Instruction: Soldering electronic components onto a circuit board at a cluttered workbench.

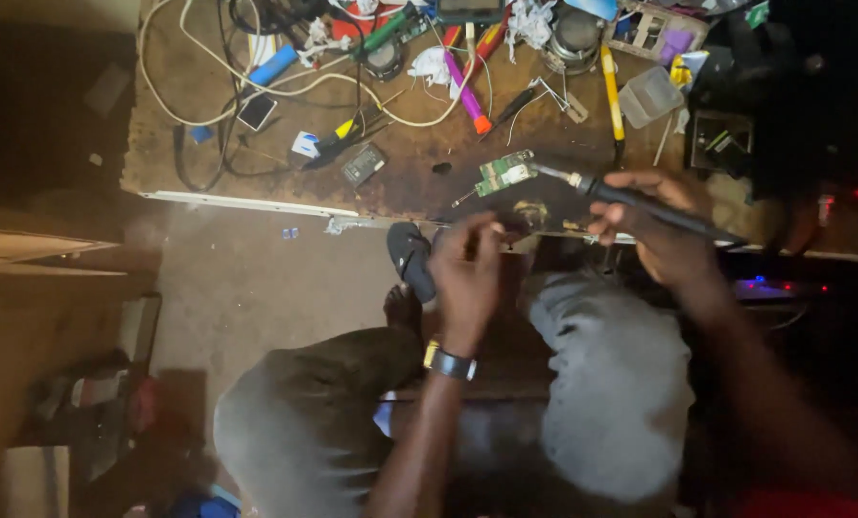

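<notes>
Green circuit board (505, 173) under soldering iron (659, 206); right hand (664, 235) clenched round iron, left hand (465, 273) fingers pinched, contents unclear. Risk: unclamped board may shift, smearing joint.

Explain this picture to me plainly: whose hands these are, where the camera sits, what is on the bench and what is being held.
There is no machine here: a seated person works with two bare hands, and the single camera sits on their head, looking down past their knees. The right hand has its grip on a dark soldering iron, whose tip points at a small green circuit board on the worn wooden bench. The left hand, with a wristwatch on its wrist, is raised near the bench edge just below the board; whether it pinches something thin I cannot tell. Further back lie white cables, a pink and orange marker, a yellow tool and a clear plastic box.
</notes>
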